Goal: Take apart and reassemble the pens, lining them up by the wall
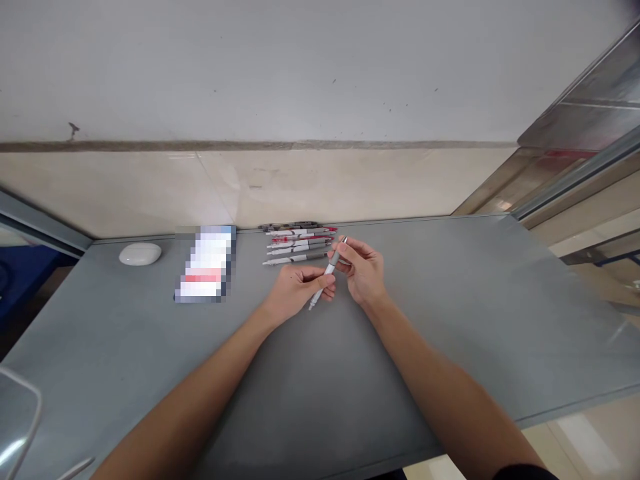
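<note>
A white pen (330, 268) with a grey grip and a metal tip is held at a tilt between both hands, above the table. My left hand (299, 291) pinches its white barrel near the lower end. Around the grey grip, close to the tip at the top, the fingers of my right hand (364, 268) are closed. Just behind my hands lies a row of several pens (297, 243), side by side on the table. Some are white and grey, others have red or dark parts.
The grey table (430, 287) meets a tiled wall (350, 183) at its back edge. To the left lie a phone (206, 263), its screen blurred out, and a white rounded case (141, 253). A white cable (36, 413) runs at the lower left.
</note>
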